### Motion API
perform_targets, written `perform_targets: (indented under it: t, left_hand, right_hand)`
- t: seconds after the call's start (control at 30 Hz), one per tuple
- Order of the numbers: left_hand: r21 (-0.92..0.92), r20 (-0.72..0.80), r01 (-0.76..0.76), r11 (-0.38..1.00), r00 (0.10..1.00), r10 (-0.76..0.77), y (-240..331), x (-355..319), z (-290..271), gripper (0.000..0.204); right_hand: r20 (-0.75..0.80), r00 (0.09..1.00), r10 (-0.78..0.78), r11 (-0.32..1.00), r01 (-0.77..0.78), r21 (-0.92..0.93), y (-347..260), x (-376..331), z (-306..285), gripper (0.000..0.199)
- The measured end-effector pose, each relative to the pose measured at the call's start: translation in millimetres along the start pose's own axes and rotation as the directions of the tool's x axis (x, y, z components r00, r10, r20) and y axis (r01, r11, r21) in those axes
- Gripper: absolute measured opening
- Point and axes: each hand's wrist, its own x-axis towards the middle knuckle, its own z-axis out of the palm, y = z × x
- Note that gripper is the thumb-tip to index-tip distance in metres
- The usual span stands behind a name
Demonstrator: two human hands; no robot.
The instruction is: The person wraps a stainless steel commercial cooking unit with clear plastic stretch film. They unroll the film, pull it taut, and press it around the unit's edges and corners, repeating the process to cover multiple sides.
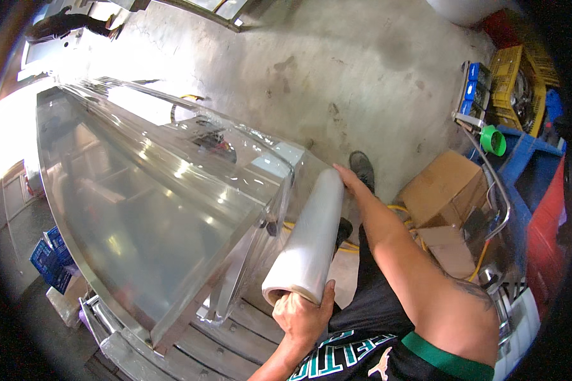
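I hold a thick roll of clear stretch film (308, 238) slantwise in front of my body. My left hand (302, 314) grips its near end, the fingers tucked into the cardboard core and the thumb outside. At the far end my right hand (349, 179) is closed round the rim; its fingers are partly hidden behind the roll. Film runs from the roll toward a large stainless steel unit (152, 209) on my left. Clear film covers the unit's side, with glossy folds along its edge.
Slats (235, 343) lie below the steel unit. To my right are a cardboard box (442, 187), a yellow crate (505, 89), a green cup-shaped piece (493, 141), a bent metal tube (499, 190) and a yellow cord (480, 260). Another person (67, 25) is at the far left.
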Motion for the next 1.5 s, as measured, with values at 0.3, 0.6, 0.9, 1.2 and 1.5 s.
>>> perform_targets:
  t: [0.3,0.6,0.9,1.2,1.5]
  left_hand:
    - [-0.104,0.141,-0.157,0.982,0.975,0.171,-96.0,-89.5,-33.4,0.048]
    - [-0.382,-0.062,-0.406,0.83,0.908,0.415,-277.7,-148.2,-28.8,0.055]
    - [-0.347,-0.043,-0.48,0.806,0.866,0.498,-398.1,-245.2,-57.9,0.046]
    - [-0.251,-0.01,-0.401,0.881,0.911,0.412,-529.2,-385.4,-15.6,0.047]
    - [-0.107,-0.144,-0.381,0.919,0.92,0.364,-637.0,-449.2,51.8,0.051]
  right_hand:
    - [-0.187,0.98,-0.07,0.98,0.033,-0.194,178.4,-72.6,-37.3,0.08]
    - [-0.207,0.912,-0.353,0.926,0.372,0.06,239.3,-224.2,-105.4,0.067]
    - [-0.362,0.902,-0.237,0.952,0.29,0.1,444.0,-272.7,-10.8,0.07]
    - [-0.503,0.846,-0.179,0.888,0.359,0.288,659.1,-308.1,76.0,0.077]
    - [-0.488,0.815,-0.313,0.689,0.548,0.474,827.4,-254.2,192.2,0.08]
